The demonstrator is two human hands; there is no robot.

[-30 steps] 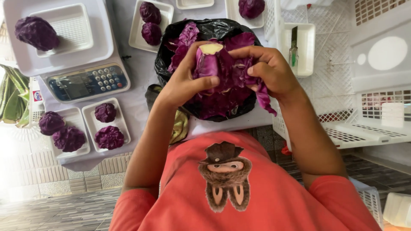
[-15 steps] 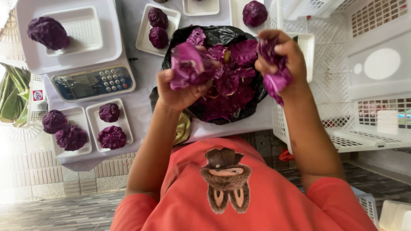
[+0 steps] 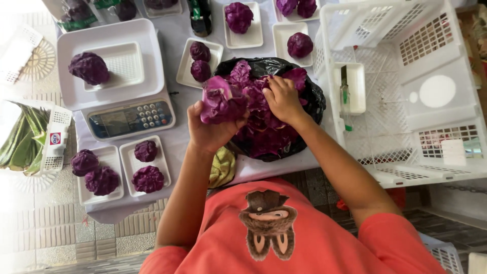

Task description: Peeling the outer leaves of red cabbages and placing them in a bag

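While the left hand [image 3: 210,133] clamps a small purple cabbage [image 3: 221,100] above the near rim of the black bag [image 3: 312,99] of trimmed leaves, the right hand [image 3: 282,98] pinches a loose outer leaf. Pulling too hard may tear sound leaves, or scraps may fall past the bag onto the table [image 3: 177,147].

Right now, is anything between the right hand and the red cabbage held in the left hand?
No. The left hand holds the red cabbage above the black bag; the right hand is right beside it, over loose purple leaves, with nothing visible between.
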